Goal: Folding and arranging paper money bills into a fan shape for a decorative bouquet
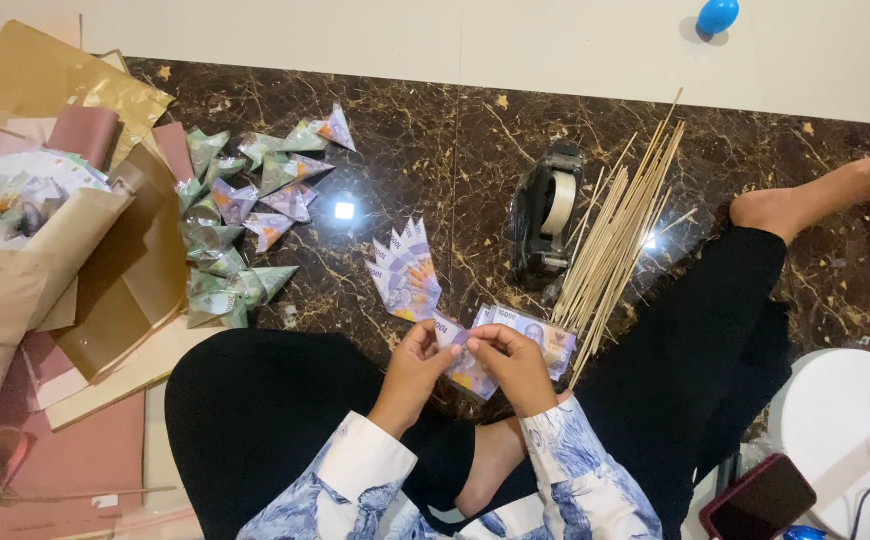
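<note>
While both hands, left hand [417, 362] and right hand [515, 362], pinched the purple banknote [467, 362], creases needed firm, even fingertip pressure for a sharp fold.

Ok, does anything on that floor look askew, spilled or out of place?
Nothing damaged or spilled. Only a blue ball sits alone at the far edge, apart from the craft things. The skewers lie bundled, the folded banknote cones are loosely heaped, and both hands, left hand and right hand, hold a banknote.

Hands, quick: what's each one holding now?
Left hand: pinching the banknote.
Right hand: pinching the same banknote.
</note>
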